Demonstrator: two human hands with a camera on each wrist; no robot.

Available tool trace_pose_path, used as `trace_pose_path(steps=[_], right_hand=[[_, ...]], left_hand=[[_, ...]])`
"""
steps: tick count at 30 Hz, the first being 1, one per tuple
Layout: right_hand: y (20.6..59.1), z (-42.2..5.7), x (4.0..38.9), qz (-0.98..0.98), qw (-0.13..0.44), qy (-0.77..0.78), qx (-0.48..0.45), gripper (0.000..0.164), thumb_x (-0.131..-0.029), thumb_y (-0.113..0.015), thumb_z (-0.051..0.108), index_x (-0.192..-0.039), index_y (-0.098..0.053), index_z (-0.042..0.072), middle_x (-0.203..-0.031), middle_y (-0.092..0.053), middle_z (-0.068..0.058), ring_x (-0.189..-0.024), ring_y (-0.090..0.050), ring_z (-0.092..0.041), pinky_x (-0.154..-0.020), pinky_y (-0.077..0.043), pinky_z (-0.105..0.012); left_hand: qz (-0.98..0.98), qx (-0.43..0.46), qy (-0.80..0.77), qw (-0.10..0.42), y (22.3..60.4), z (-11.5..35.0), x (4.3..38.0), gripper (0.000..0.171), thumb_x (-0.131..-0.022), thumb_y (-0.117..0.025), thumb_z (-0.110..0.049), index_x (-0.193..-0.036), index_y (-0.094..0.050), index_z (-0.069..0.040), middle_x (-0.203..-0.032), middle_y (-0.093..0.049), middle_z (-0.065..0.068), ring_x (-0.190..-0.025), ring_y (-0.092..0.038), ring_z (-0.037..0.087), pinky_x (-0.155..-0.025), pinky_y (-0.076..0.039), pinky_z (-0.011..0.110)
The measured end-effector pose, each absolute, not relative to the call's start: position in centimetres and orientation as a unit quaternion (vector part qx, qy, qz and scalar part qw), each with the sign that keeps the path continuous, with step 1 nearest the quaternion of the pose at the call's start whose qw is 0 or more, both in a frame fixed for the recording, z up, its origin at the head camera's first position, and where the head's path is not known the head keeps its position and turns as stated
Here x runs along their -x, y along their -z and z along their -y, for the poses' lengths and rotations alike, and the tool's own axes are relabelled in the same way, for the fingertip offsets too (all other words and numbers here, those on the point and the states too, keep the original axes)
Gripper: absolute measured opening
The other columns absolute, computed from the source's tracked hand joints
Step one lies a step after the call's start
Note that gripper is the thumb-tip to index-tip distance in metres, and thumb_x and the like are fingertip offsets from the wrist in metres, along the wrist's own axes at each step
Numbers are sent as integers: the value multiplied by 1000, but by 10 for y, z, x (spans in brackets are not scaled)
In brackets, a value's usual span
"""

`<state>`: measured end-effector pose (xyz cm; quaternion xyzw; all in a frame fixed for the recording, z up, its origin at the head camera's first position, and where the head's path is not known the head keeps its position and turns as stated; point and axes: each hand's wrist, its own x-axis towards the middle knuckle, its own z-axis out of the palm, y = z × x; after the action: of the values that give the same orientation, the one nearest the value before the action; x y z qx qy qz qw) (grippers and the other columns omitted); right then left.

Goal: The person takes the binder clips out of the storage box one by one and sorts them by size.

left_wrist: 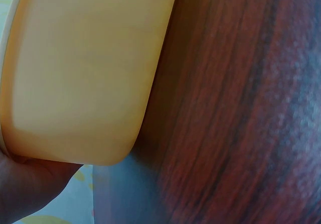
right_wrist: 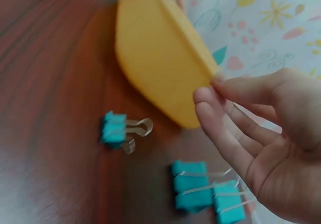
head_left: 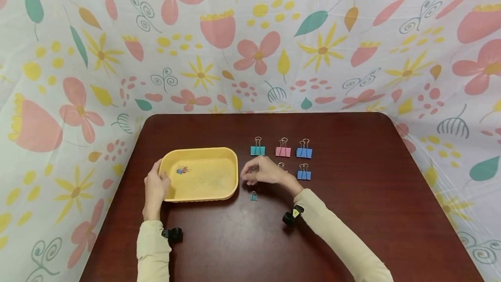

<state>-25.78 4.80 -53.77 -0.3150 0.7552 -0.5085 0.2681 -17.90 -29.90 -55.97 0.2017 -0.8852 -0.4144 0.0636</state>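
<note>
My left hand grips the left rim of a yellow plastic tray, thumb over the inner side and fingers outside. Small blue and pink binder clips lie inside it. Beside the tray's right end is my right hand, its fingers loosely bent and nothing between them. In the right wrist view its fingertips overlap the tray's rim. A small teal binder clip sits on the table just below this hand. Another teal binder clip shows under the hand in the right wrist view.
Behind the right hand, a row holds a large teal clip, a pink clip and a blue clip. A second blue clip stands nearer, beside a pink one partly hidden by the wrist. Flowered cloth surrounds the dark table.
</note>
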Motion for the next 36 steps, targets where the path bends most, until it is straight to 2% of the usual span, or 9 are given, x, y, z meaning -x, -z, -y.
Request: trace_pose_path(steps=[3, 9, 13, 22, 26, 30, 36], right_hand=[[524, -40, 262, -749, 264, 507, 334, 16, -84, -64, 7, -92, -67, -7, -80, -67, -25, -69, -65, -40, -62, -52, -48], [488, -23, 264, -755, 241, 495, 356, 10, -84, -63, 4, -89, -67, -3, -79, -66, -23, -63, -65, -21, -59, -53, -32], [477, -8, 266, -762, 222, 492, 357, 7, -84, -64, 6, -88, -68, 2, -76, -67, -16, -63, -65, -18, -60, -53, -30], [495, 31, 283, -766, 213, 479, 373, 10, -84, -65, 13, -89, -68, 5, -78, -69, -10, -66, -66, -18, -66, -53, -39], [495, 48, 284, -759, 223, 482, 376, 5, -83, -66, 11, -87, -68, 9, -76, -69, -4, -72, -67, -25, -66, -54, -36], [499, 66, 285, -759, 235, 479, 373, 6, -82, -66, 7, -88, -68, 7, -78, -70, -6, -74, -68, -26, -65, -54, -32], [505, 94, 286, -791, 216, 429, 379, 14, -82, -65, 11, -96, -68, 11, -92, -69, -2, -81, -66, -10, -69, -50, -19]], left_hand=[[886, -202, 412, 68, 560, 298, 179, 49, -96, -36, -11, -144, -32, -17, -131, -48, 23, -100, -56, 34, -74, -47, 42], [887, -204, 408, 67, 560, 297, 179, 49, -95, -36, -10, -143, -32, -17, -131, -48, 24, -102, -55, 35, -78, -46, 45], [886, -203, 412, 69, 561, 298, 179, 48, -96, -36, -11, -143, -32, -17, -131, -48, 23, -101, -56, 36, -75, -47, 44], [885, -194, 416, 77, 562, 298, 179, 49, -95, -37, -10, -143, -34, -18, -130, -49, 22, -96, -58, 33, -69, -47, 38], [883, -193, 420, 79, 563, 297, 179, 48, -95, -37, -10, -142, -34, -18, -128, -51, 23, -94, -60, 33, -67, -48, 37], [886, -194, 414, 79, 565, 298, 180, 48, -95, -37, -10, -142, -35, -18, -127, -51, 23, -95, -59, 33, -68, -48, 38], [888, -192, 410, 86, 566, 300, 181, 49, -94, -38, -10, -142, -35, -18, -127, -52, 22, -93, -60, 33, -68, -49, 38]])
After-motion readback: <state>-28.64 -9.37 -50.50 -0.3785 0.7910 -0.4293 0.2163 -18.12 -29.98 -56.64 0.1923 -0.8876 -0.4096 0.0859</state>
